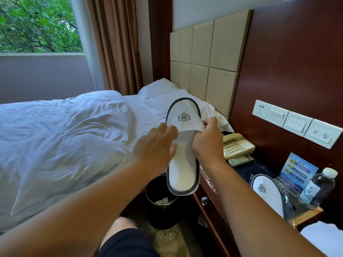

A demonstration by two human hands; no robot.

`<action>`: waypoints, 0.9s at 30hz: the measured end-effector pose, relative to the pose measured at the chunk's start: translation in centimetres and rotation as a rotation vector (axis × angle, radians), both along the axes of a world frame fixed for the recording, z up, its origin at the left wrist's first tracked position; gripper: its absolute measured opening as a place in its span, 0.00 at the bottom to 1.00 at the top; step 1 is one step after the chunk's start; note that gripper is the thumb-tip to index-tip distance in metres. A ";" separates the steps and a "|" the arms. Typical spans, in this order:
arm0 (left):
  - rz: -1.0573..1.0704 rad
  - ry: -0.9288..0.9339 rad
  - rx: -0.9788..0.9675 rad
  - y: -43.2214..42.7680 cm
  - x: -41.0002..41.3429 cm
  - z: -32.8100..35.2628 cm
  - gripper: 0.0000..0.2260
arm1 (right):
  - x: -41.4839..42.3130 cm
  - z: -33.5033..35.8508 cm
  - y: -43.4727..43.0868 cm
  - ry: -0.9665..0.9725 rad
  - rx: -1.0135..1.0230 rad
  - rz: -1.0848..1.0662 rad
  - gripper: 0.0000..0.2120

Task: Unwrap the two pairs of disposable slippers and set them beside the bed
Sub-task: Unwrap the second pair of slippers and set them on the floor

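I hold a white disposable slipper [183, 145] with dark trim and a grey logo upright in the air, toe up, above the gap between the bed [61, 138] and the nightstand [246, 184]. My right hand [207, 141] grips its right side at the toe-cover edge. My left hand [156, 147] rests against its left side, fingers spread on the sole. A second pair of slippers [267, 193], still in clear plastic wrap, lies on the nightstand at the right. Crumpled clear wrap [207, 179] hangs at the nightstand's front edge.
A round black waste bin [159, 199] stands on the floor under the slipper. The nightstand holds a beige phone [237, 145], a remote [241, 160], a blue card [297, 171] and a water bottle [319, 186]. My knee [120, 230] is at the bottom.
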State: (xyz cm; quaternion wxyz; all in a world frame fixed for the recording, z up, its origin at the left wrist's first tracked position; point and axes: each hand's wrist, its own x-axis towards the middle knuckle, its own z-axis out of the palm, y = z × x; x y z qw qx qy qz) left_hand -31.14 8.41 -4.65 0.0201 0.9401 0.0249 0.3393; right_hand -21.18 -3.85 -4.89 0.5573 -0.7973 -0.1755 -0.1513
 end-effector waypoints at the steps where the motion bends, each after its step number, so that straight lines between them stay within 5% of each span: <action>1: -0.046 0.029 0.022 -0.8 -0.1 -0.1 0.08 | 0.3 0.5 -0.1 -0.015 -0.008 -0.009 0.09; 4: -0.032 0.140 -0.060 -2.7 0.3 -0.1 0.14 | 0.3 1.3 0.1 -0.055 -0.013 0.006 0.09; 8: -0.077 0.130 -0.336 -3.0 1.5 1.4 0.09 | -1.1 1.2 0.5 -0.144 0.011 0.076 0.08; 13: -0.194 0.095 -0.278 -2.7 0.8 0.2 0.19 | -2.6 1.1 0.8 -0.094 0.087 0.150 0.11; 16: -0.184 0.190 -0.245 -1.8 1.0 0.4 0.17 | -2.8 0.5 0.5 -0.147 -0.017 0.129 0.04; 19: -0.121 0.262 -0.222 -1.5 1.5 1.1 0.10 | -2.8 0.0 0.2 -0.133 -0.051 0.135 0.08; 25: -0.188 0.660 -0.286 -0.4 2.6 2.6 0.09 | -3.4 -0.1 -0.9 -0.117 -0.130 0.144 0.11; 27: -0.157 0.735 -0.174 0.3 3.2 1.9 0.14 | -3.4 -0.2 -1.3 -0.127 -0.143 0.151 0.11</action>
